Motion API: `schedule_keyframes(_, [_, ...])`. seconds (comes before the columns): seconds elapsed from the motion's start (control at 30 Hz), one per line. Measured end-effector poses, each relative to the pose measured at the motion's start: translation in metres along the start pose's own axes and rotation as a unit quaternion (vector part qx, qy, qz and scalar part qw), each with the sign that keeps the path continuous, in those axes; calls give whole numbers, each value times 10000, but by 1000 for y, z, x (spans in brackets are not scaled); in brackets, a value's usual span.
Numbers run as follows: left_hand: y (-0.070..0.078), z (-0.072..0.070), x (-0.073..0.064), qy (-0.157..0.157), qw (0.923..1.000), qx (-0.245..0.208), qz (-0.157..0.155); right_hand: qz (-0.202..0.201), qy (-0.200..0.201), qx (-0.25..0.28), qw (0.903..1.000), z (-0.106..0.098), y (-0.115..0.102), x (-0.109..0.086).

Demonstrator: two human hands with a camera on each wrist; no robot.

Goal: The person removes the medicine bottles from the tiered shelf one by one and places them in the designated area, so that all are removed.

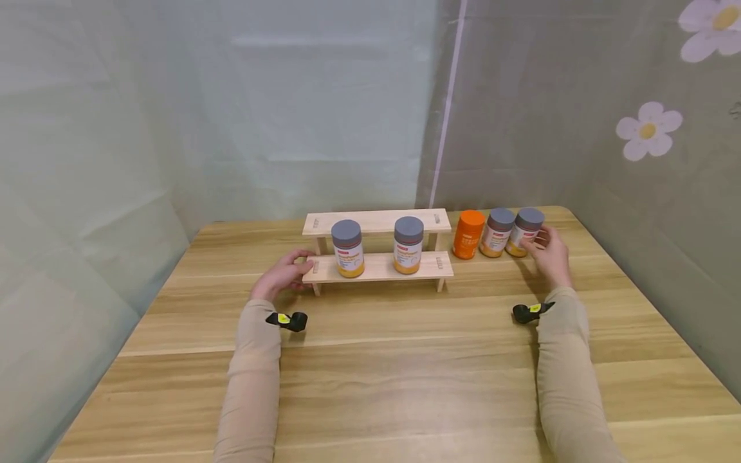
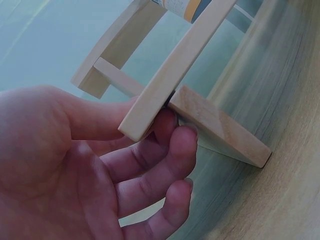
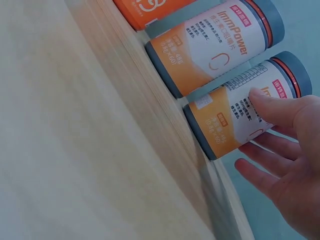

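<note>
A two-tier wooden rack [image 1: 376, 269] stands near the back of the table. My left hand [image 1: 282, 275] pinches the left end of its lower board [image 2: 165, 75], thumb above and fingers curled beneath. Two grey-capped supplement bottles [image 1: 348, 249] [image 1: 408, 245] stand upright on that board, set apart. Right of the rack, my right hand [image 1: 551, 258] holds the rightmost grey-capped bottle [image 3: 240, 107], its thumb across the label and its fingers around the far side. That bottle stands upright on the table.
Beside the held bottle stand another grey-capped bottle [image 1: 497, 233] and an orange bottle [image 1: 468, 235], in a row. The upper board [image 1: 376, 221] of the rack rises behind the lower one. Cloth curtains [image 1: 336, 96] hang behind the wooden table [image 1: 405, 386] and at its sides.
</note>
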State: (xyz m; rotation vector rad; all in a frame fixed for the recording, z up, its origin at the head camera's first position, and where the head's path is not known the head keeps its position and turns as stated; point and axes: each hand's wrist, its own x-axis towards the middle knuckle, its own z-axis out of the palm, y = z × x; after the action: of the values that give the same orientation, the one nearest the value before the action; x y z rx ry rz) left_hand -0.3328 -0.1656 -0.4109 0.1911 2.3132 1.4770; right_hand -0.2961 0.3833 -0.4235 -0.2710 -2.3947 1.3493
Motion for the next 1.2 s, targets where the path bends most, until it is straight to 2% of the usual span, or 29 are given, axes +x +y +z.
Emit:
schedule_keyframes(0.17, [0, 0, 0, 43, 10000, 87, -2, 168, -45, 113, 9998, -5, -6, -3])
schedule_keyframes(0.33, [0, 1, 1, 38, 9999, 124, 38, 505, 283, 241, 9980, -20, -22, -9])
schedule_keyframes(0.5, [1, 1, 0, 36, 9999, 119, -2, 439, 659, 310, 9964, -35, -42, -13])
schedule_keyframes(0.73, [-1, 1, -1, -8, 10000, 93, -8, 359, 788, 449, 9952, -42, -68, -19])
schedule_keyframes(0.9, [-1, 0, -1, -66, 9999, 49, 60, 29, 832, 738, 9938, -38, -84, -24])
schedule_keyframes(1.03, [-2, 0, -1, -79, 9999, 47, 70, -392, 766, 634, 9943, -23, -96, -25])
schedule_keyframes(1.2, [0, 1, -1, -55, 9999, 55, 68, -961, 336, 382, 9941, -2, -112, -27])
